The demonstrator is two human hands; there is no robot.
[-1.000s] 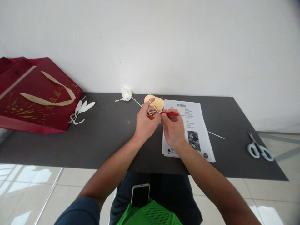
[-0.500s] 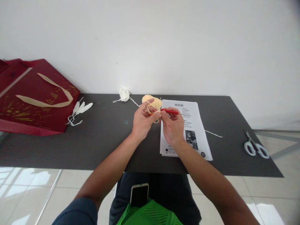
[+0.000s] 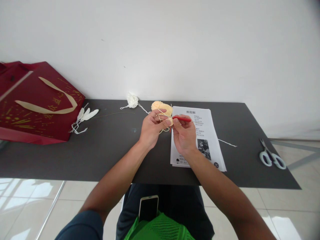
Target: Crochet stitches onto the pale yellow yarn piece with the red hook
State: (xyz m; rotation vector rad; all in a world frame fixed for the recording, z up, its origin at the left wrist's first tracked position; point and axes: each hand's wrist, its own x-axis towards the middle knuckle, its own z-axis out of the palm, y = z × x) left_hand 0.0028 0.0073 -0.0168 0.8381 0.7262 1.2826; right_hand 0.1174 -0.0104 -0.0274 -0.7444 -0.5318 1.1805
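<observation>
My left hand (image 3: 153, 127) pinches a small piece of cream crochet work (image 3: 170, 121), with a strand of cream yarn looped over its raised fingers. In my right hand (image 3: 184, 134) is a crochet hook with a red handle (image 3: 182, 118), gripped between thumb and fingers. The hook's tip points left and meets the crochet work between my two hands; the stitch itself is too small to make out. Just behind my left fingers lies a ball of cream yarn (image 3: 161, 106). A bit of orange-red strand hangs below the work.
Printed sheets (image 3: 212, 146) lie under my right hand. A white yarn ball (image 3: 132, 100) sits behind to the left. Further left are white crocheted pieces (image 3: 86, 115) and a red gift bag (image 3: 47, 103). Scissors (image 3: 271, 155) lie at the right edge; a phone (image 3: 148, 208) rests on my lap.
My left thumb and fingers have shifted slightly on the crochet work, and more of it shows. The yarn over my left fingers has moved. My right hand keeps its hold on the hook.
</observation>
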